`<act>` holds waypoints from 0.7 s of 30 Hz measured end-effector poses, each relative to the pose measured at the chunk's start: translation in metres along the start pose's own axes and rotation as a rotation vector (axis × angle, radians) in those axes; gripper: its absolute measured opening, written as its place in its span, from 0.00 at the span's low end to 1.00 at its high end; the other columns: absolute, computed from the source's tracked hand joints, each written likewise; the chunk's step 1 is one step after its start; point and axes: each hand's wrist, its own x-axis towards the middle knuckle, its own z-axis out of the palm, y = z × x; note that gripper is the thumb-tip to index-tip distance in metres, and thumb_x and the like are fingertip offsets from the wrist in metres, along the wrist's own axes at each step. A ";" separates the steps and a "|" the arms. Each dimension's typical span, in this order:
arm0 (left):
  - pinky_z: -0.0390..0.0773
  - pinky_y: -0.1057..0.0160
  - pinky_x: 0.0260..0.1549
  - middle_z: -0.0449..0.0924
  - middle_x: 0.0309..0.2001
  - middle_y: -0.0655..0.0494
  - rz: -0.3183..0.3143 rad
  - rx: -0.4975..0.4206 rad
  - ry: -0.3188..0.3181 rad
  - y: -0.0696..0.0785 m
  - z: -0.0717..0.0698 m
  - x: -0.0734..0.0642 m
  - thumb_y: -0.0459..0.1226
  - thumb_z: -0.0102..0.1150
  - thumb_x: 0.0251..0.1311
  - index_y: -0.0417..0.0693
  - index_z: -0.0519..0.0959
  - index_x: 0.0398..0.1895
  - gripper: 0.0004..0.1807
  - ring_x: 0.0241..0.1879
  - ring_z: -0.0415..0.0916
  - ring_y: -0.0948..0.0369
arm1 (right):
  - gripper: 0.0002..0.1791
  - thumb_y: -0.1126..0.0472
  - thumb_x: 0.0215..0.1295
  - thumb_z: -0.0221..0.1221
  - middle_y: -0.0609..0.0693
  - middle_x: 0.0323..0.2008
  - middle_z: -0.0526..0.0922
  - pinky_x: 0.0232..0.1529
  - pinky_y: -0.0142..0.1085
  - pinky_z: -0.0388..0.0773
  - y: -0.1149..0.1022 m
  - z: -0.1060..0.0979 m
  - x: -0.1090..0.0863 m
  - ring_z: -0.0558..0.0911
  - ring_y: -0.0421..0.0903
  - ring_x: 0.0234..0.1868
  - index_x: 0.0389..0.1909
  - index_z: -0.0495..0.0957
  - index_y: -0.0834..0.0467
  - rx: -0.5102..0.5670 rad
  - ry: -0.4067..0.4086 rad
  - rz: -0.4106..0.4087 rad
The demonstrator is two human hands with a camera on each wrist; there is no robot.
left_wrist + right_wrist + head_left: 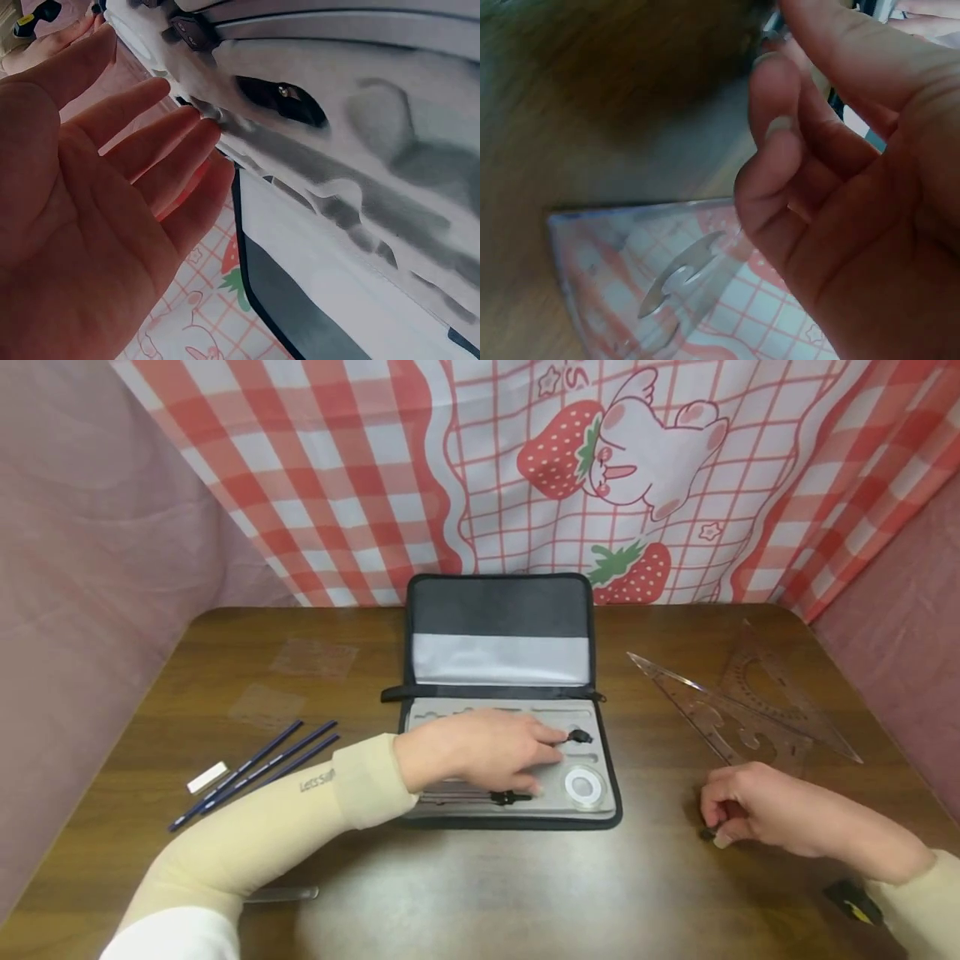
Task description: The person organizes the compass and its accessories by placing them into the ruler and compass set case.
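Note:
A drawing-set case (498, 820) lies unfolded on the table, its grey molded tray toward the person. My left hand (498, 747) stretches across the tray with its fingers extended, the index fingertip beside a small black part (580, 737). In the left wrist view that black part (281, 100) sits in a recess and the palm (97, 217) holds nothing. A black-headed compass (512, 797) and a round clear case with a white ring (583, 787) lie in the tray. Right of the case, my right hand (757, 802) pinches a small dark piece (707, 833) close over the table, mostly hidden by the fingers.
Two clear set squares (693, 710) (795, 693) lie at the right. On the left are several dark blue pencils (247, 781), a white eraser (207, 777) and clear plastic wrappers (315, 658). A black-and-yellow item (855, 903) lies beside the right sleeve, and a clear strip (283, 894) near the left sleeve.

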 end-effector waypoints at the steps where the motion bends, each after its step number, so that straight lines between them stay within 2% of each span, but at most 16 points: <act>1: 0.55 0.59 0.70 0.55 0.76 0.55 0.002 -0.004 0.004 0.000 0.000 -0.001 0.53 0.53 0.71 0.51 0.67 0.73 0.31 0.73 0.56 0.57 | 0.19 0.66 0.47 0.75 0.31 0.28 0.69 0.22 0.25 0.68 -0.001 -0.001 0.003 0.68 0.26 0.27 0.30 0.75 0.45 -0.002 0.005 -0.003; 4: 0.56 0.59 0.69 0.56 0.76 0.55 0.005 -0.014 0.012 -0.002 0.001 -0.002 0.53 0.53 0.71 0.51 0.67 0.73 0.31 0.73 0.57 0.56 | 0.16 0.67 0.56 0.71 0.31 0.30 0.74 0.25 0.27 0.71 -0.010 -0.006 0.015 0.72 0.28 0.29 0.39 0.78 0.48 0.005 0.012 0.017; 7: 0.58 0.60 0.69 0.57 0.76 0.55 0.001 -0.020 0.014 -0.002 0.001 -0.002 0.52 0.54 0.71 0.52 0.68 0.73 0.31 0.72 0.58 0.56 | 0.17 0.70 0.59 0.68 0.32 0.33 0.79 0.28 0.29 0.76 -0.022 -0.011 0.033 0.77 0.30 0.32 0.46 0.79 0.51 0.023 0.032 0.042; 13: 0.59 0.59 0.68 0.57 0.76 0.56 0.000 0.009 0.017 -0.001 0.001 -0.003 0.54 0.53 0.71 0.53 0.68 0.73 0.31 0.72 0.59 0.56 | 0.18 0.67 0.53 0.73 0.32 0.30 0.78 0.28 0.30 0.76 -0.035 -0.007 0.072 0.77 0.32 0.29 0.35 0.76 0.45 -0.005 0.166 0.098; 17: 0.62 0.59 0.67 0.59 0.75 0.57 0.002 0.017 0.016 0.000 0.001 -0.002 0.54 0.53 0.71 0.55 0.69 0.72 0.30 0.71 0.60 0.57 | 0.16 0.66 0.52 0.75 0.34 0.27 0.75 0.27 0.31 0.74 -0.036 0.000 0.094 0.74 0.34 0.28 0.34 0.79 0.46 -0.024 0.266 0.129; 21: 0.67 0.58 0.63 0.59 0.75 0.58 0.001 0.010 0.009 0.001 0.001 -0.002 0.54 0.53 0.71 0.56 0.70 0.71 0.29 0.69 0.63 0.58 | 0.13 0.68 0.55 0.72 0.35 0.27 0.77 0.29 0.32 0.76 -0.035 0.005 0.108 0.75 0.36 0.28 0.36 0.81 0.49 0.032 0.257 0.178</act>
